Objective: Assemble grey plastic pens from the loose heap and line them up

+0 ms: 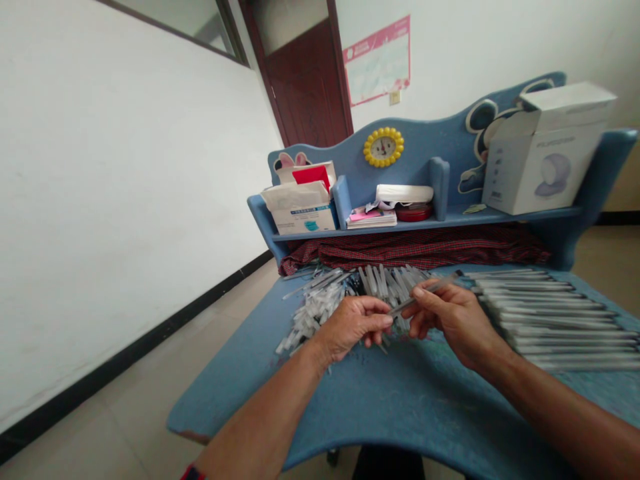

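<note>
A slim translucent pen (pixel 409 304) with a dark end slants up to the right between my two hands. My right hand (pixel 453 319) pinches it along its length between thumb and fingers. The thumb and forefinger of my left hand (pixel 356 324) close on its lower left end. Just beyond the hands lies a heap of clear pen barrels (pixel 383 280). Left of it, partly behind my left hand, is a pile of short whitish translucent pieces, probably caps (pixel 315 310). To the right, many pens (pixel 560 320) lie side by side in a row, slightly blurred.
The blue desk (pixel 240 380) has a back shelf holding a mask box (pixel 306 220), papers (pixel 371 220), a red round case (pixel 414 213) and a large white box (pixel 545 157). A checked cloth (pixel 400 248) lies bunched under the shelf. A white wall stands to the left.
</note>
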A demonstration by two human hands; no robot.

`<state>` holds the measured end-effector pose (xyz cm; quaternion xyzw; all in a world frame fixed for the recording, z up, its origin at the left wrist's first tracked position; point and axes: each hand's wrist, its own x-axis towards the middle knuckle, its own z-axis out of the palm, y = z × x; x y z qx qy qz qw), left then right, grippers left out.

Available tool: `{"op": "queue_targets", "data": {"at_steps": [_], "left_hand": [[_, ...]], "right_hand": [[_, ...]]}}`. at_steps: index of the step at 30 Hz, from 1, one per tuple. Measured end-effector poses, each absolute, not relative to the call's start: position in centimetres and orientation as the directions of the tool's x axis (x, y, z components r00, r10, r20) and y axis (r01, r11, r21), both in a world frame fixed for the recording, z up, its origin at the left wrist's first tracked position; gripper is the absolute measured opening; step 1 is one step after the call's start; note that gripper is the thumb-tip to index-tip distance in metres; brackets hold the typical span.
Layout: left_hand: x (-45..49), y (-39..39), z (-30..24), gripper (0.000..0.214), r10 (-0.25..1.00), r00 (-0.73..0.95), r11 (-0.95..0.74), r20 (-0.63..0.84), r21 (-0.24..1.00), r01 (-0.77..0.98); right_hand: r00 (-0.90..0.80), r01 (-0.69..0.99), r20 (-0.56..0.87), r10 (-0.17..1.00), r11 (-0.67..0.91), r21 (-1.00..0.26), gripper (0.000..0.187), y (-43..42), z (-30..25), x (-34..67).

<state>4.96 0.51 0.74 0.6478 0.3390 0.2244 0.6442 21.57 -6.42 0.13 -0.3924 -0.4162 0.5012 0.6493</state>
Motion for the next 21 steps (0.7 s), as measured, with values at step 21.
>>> {"op": "queue_targets", "data": {"at_steps": [21], "left_hand": [[5.4,-1.0,1.6,0.022,0.774,0.633,-0.064,0.012,0.996,0.060]], "right_hand": [[0.148,-0.491,0.116,0.982,0.175,-0.853,0.030,-6.7,0.0,20.8]]}}
